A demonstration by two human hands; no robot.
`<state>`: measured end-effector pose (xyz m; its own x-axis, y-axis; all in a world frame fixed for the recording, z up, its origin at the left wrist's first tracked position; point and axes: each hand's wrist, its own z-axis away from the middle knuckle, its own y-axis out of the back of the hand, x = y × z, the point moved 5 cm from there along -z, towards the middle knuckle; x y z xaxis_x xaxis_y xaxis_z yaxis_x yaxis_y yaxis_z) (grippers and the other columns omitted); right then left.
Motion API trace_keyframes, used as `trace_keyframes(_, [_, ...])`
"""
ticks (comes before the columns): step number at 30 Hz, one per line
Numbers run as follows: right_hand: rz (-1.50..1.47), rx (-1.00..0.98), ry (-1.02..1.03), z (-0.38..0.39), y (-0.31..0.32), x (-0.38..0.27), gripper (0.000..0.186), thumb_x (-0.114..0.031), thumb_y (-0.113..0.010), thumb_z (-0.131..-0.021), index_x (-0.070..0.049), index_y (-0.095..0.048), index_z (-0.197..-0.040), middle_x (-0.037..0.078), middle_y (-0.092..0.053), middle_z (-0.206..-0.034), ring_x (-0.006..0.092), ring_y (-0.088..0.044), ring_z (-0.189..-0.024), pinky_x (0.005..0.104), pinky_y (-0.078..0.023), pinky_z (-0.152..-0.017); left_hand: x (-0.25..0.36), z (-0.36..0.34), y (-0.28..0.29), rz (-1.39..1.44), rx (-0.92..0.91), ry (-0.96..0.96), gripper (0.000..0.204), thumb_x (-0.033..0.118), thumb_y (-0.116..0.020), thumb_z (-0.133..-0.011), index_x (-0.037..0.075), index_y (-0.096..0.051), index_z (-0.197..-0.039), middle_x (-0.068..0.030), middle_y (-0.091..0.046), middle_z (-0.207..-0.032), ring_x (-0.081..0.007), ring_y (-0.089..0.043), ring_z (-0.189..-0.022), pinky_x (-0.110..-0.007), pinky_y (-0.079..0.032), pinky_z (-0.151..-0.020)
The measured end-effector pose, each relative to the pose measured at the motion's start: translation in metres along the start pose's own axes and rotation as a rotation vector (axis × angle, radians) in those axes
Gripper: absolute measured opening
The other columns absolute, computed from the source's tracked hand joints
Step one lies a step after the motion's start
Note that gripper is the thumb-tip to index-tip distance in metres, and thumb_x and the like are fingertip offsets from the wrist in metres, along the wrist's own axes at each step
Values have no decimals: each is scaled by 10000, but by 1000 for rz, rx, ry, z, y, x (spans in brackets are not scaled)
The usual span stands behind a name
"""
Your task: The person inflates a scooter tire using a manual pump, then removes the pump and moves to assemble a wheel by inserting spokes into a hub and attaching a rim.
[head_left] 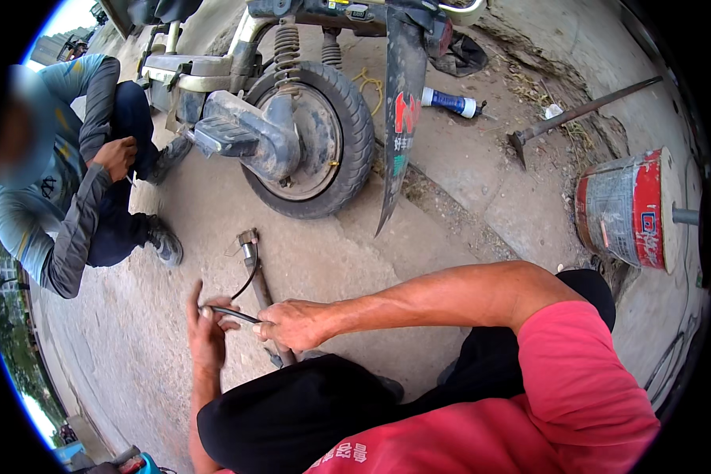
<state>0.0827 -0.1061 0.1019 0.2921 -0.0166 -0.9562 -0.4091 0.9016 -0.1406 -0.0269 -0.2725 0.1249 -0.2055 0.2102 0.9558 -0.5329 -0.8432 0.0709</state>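
My left hand point(207, 332) pinches the end of a black rubber hose point(238, 315) between thumb and fingers, with the index finger stuck out. A short way along, my right hand point(299, 324) is closed on the same hose. Another stretch of hose bends up toward a worn metal tube, which looks like a hand air pump point(261, 283), its head pointing away from me. Part of the pump is hidden behind my right hand. Beyond it stands the dusty rear wheel point(312, 142) of an electric scooter point(245, 71).
A co-worker point(71, 174) crouches at the left, hands together. Right of the wheel hangs a dark mudguard point(403, 118). Farther right are a blue-and-white tube point(450, 103), a long rusty metal bar point(584, 114) and a red-and-grey bucket point(624, 209) on its side.
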Motion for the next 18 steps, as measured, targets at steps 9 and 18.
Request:
trace_keyframes(9, [-35, 48, -22, 3, 8, 7, 409, -362, -414, -1047, 10, -579, -1017, 72, -597, -687, 208, -597, -615, 382, -500, -610, -216, 92, 48, -423, 255, 291, 624, 206, -682, -906, 47, -392, -1435, -124, -642, -1068, -228, -661, -872, -354, -550, -726])
trace_keyframes(18, [-31, -14, -77, 7, 3, 0, 427, -358, -454, -1018, 37, -612, -981, 160, -665, -773, 274, -654, -732, 430, -502, -707, -181, 67, -10, -887, 273, 4, 407, 189, -751, -828, 6, -590, -1155, -173, -633, -937, -303, -639, -780, -416, -513, -708])
